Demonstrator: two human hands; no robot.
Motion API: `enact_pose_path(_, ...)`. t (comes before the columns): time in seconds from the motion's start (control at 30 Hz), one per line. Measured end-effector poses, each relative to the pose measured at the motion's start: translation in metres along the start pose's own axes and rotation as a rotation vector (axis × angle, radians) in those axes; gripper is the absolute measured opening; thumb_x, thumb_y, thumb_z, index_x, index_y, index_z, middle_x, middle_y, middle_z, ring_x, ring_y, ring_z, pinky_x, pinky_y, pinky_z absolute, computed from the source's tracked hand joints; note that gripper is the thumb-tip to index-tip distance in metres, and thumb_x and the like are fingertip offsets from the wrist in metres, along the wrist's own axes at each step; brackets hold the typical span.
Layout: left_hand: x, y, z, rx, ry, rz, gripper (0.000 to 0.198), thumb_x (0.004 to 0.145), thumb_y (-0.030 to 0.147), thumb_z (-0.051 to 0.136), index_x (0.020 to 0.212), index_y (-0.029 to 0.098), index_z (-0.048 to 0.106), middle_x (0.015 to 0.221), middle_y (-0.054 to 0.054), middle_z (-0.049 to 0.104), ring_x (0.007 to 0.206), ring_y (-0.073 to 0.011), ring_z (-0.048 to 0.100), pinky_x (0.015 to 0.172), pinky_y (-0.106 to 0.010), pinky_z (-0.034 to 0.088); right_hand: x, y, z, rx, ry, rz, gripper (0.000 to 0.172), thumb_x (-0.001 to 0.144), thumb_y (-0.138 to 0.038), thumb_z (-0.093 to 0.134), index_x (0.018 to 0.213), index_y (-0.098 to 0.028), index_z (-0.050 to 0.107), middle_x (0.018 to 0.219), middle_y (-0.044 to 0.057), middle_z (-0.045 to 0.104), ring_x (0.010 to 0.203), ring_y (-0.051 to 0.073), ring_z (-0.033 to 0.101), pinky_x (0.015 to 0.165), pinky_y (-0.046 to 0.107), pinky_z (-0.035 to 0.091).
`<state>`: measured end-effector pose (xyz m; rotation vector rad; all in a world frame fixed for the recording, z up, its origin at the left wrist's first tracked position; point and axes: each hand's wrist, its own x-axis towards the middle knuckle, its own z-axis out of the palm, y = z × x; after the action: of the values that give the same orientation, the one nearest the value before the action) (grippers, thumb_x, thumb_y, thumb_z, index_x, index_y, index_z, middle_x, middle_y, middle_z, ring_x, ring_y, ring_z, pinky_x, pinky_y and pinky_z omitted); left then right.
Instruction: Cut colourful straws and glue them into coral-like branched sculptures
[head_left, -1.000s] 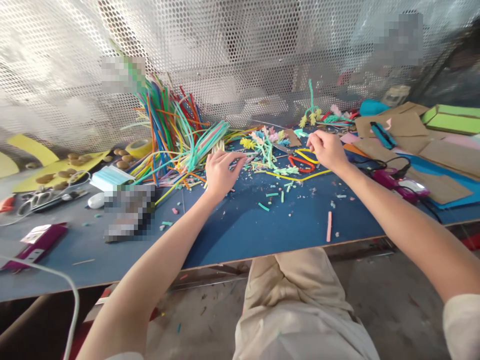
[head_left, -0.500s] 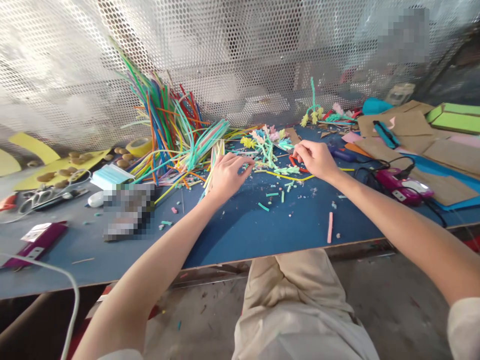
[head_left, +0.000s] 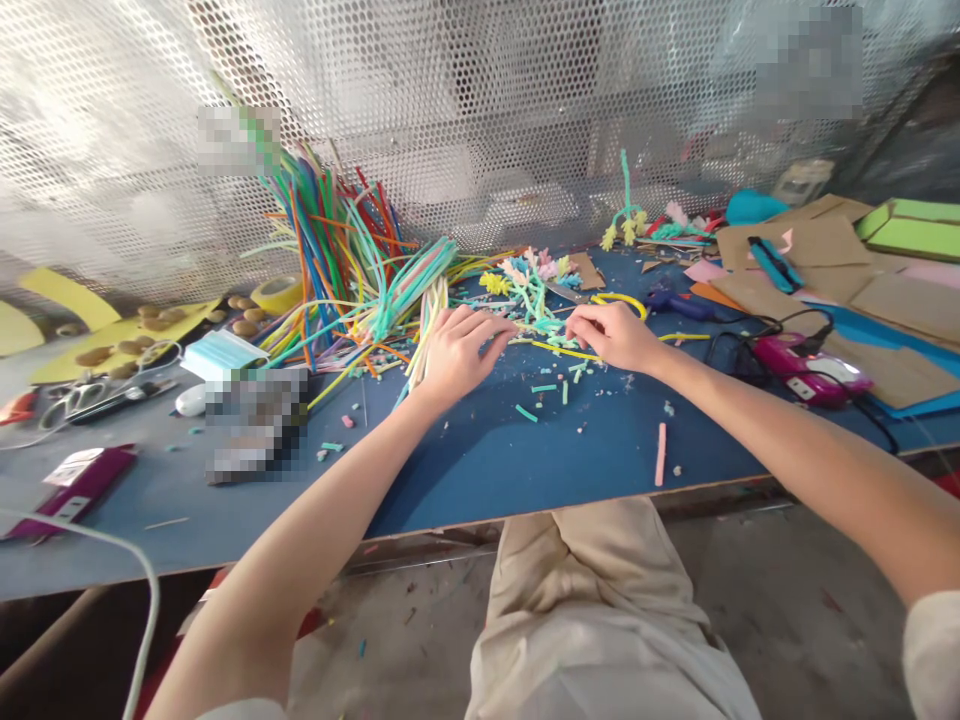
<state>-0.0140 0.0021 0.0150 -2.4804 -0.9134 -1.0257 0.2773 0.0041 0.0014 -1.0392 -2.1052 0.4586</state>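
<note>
One teal fuzzy piece (head_left: 549, 327) is being flanked over the counter (head_left: 480, 470), lying sideways between the left hand (head_left: 463, 352) and the nearer right hand (head_left: 613, 336); both are being held curled, any grasp impossible to tell.

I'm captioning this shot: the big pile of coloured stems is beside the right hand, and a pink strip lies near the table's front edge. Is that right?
Not quite: the head view shows the big pile of coloured stems beside the left hand. The pink strip does lie near the front edge of the table.
</note>
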Motion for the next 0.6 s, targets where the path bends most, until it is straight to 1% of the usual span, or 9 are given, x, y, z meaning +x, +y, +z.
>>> enact_pose_path(0.1, 0.001, 0.002, -0.002, 0.002, 0.004, 0.015, 0.018, 0.105, 0.036, 0.062, 0.106, 0.026, 0.076, 0.104, -0.002, 0.082, 0.093, -0.0203, 0.068, 0.088, -0.04, 0.045, 0.0, 0.001, 0.002, -0.034, -0.091, -0.044, 0.041, 0.105, -0.045, 0.049, 0.085, -0.018, 0.072, 0.065, 0.0, 0.063, 0.053, 0.011, 0.048, 0.058, 0.029, 0.033)
enact_pose_path(0.17, 0.002, 0.004, -0.002, 0.003, 0.004, 0.018, 0.018, 0.105, 0.036, 0.062, 0.104, 0.026, 0.077, 0.102, -0.002, 0.082, 0.092, -0.0201, 0.068, 0.088, -0.04, 0.045, 0.0, 0.003, 0.004, -0.063, -0.151, -0.081, 0.039, 0.105, -0.043, 0.05, 0.088, -0.018, 0.075, 0.07, 0.002, 0.069, 0.058, 0.012, 0.053, 0.062, 0.029, 0.036)
enact_pose_path(0.27, 0.002, 0.005, -0.002, -0.007, -0.004, 0.031, 0.017, 0.105, 0.035, 0.063, 0.101, 0.026, 0.077, 0.1, 0.0, 0.082, 0.091, -0.0193, 0.068, 0.089, -0.04, 0.045, 0.002, 0.007, 0.009, -0.069, -0.202, -0.16, 0.037, 0.105, -0.044, 0.053, 0.095, -0.018, 0.078, 0.089, 0.006, 0.077, 0.075, 0.017, 0.064, 0.075, 0.032, 0.044)
enact_pose_path(0.37, 0.002, 0.005, -0.002, -0.025, -0.018, 0.04, 0.016, 0.104, 0.034, 0.065, 0.102, 0.027, 0.078, 0.099, 0.0, 0.082, 0.09, -0.0188, 0.068, 0.09, -0.04, 0.045, 0.003, 0.011, 0.013, -0.063, -0.23, -0.218, 0.036, 0.103, -0.047, 0.057, 0.1, -0.019, 0.079, 0.098, 0.009, 0.077, 0.087, 0.02, 0.068, 0.084, 0.035, 0.048)
enact_pose_path(0.47, 0.002, 0.004, -0.003, -0.034, -0.043, 0.038, 0.017, 0.104, 0.037, 0.064, 0.102, 0.028, 0.079, 0.099, 0.0, 0.082, 0.089, -0.0188, 0.067, 0.091, -0.04, 0.044, 0.004, 0.015, 0.014, -0.065, -0.267, -0.242, 0.036, 0.102, -0.049, 0.059, 0.101, -0.02, 0.08, 0.099, 0.009, 0.077, 0.089, 0.021, 0.068, 0.084, 0.036, 0.049)
enact_pose_path(0.6, 0.002, 0.004, -0.003, -0.038, -0.104, 0.01, 0.02, 0.104, 0.042, 0.063, 0.1, 0.029, 0.078, 0.101, 0.001, 0.082, 0.089, -0.0198, 0.067, 0.091, -0.042, 0.043, 0.004, 0.016, 0.013, -0.082, -0.261, -0.243, 0.033, 0.101, -0.048, 0.062, 0.099, -0.021, 0.081, 0.095, 0.009, 0.075, 0.085, 0.02, 0.066, 0.081, 0.036, 0.049)
